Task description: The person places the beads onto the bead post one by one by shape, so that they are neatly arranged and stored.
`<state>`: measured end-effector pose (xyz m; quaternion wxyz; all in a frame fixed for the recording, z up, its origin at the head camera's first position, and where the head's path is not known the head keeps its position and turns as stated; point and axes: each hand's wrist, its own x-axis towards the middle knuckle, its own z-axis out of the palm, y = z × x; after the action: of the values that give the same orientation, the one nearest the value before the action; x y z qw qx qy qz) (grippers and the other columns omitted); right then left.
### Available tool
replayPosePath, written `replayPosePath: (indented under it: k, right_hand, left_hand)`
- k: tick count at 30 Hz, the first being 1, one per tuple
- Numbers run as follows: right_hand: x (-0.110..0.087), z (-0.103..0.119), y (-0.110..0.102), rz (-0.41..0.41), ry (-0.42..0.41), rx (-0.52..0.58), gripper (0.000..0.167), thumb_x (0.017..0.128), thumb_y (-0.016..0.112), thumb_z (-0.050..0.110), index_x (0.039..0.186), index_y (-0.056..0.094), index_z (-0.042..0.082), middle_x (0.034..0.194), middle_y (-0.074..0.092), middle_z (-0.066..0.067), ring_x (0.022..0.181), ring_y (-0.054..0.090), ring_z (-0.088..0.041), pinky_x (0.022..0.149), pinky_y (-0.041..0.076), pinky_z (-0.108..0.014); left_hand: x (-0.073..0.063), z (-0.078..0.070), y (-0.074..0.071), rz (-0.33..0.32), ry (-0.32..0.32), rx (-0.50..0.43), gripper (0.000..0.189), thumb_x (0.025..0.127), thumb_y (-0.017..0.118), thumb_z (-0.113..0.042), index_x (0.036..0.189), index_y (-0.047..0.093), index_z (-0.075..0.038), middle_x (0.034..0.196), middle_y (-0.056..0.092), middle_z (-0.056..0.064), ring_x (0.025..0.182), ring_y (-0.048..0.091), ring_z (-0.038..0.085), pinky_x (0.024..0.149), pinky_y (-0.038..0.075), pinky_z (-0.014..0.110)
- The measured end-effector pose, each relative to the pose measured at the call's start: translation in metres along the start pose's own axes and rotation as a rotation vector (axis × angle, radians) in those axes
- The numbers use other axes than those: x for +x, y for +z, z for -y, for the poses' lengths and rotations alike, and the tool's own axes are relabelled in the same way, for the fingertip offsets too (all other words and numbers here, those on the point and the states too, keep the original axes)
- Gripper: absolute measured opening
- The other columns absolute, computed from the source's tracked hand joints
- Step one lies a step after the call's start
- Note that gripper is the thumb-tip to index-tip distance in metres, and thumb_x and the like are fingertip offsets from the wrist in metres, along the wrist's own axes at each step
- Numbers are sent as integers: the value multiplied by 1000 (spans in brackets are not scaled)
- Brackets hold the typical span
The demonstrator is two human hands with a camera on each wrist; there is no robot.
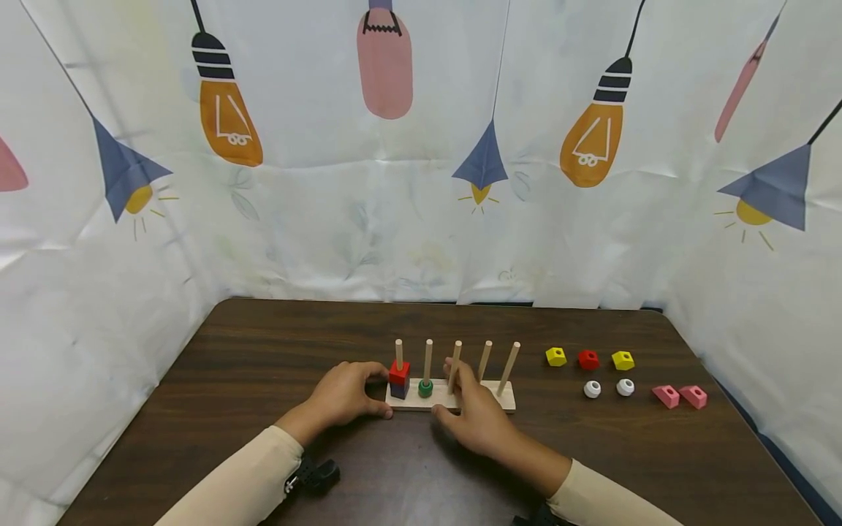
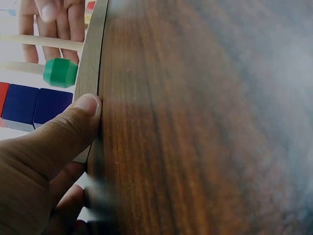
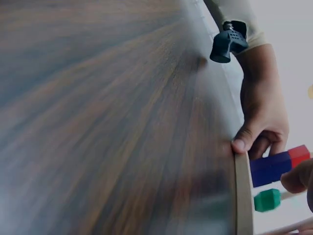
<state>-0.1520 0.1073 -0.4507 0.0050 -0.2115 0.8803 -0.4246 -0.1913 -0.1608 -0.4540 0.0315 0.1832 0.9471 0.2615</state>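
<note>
A pale wooden peg board with several upright pegs lies on the table. Its leftmost peg carries dark blue blocks with a red block on top. On the second peg sits a green bead. My left hand grips the board's left end, the thumb on its front edge and the fingers round the end. My right hand is around the middle of the board, fingers behind the third peg and thumb in front; in the left wrist view those fingers hang loosely extended beyond the pegs, pinching nothing.
To the right of the board lie two yellow blocks, a red block, two white beads and two pink slanted blocks. The brown table is bordered by a printed white cloth at the back and sides.
</note>
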Motion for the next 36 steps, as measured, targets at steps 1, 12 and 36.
replayPosePath:
  k: [1, 12, 36]
  right_hand:
    - [-3, 0, -3, 18, 2, -10, 73, 95, 74, 14, 151, 30, -4, 149, 48, -27, 128, 58, -36, 102, 48, -47]
    - [-35, -19, -47, 122, -66, -113, 52, 96, 73, 11, 141, 49, 3, 133, 64, -13, 114, 68, -26, 96, 53, -44]
    - [-71, -95, -145, -220, 48, -406, 38, 89, 80, 9, 124, 67, 3, 119, 68, -15, 97, 66, -32, 80, 54, -55]
  left_hand:
    - [0, 0, 0, 1, -2, 0, 58, 67, 96, -45, 114, 74, -19, 108, 75, -5, 100, 69, 22, 87, 53, 48]
    - [-2, 0, -1, 4, 2, -2, 57, 67, 95, -46, 113, 74, -20, 109, 75, -4, 100, 69, 23, 86, 53, 48]
    - [-3, -5, -3, 1, -5, -6, 58, 67, 96, -44, 114, 73, -19, 110, 75, -3, 101, 69, 24, 87, 53, 49]
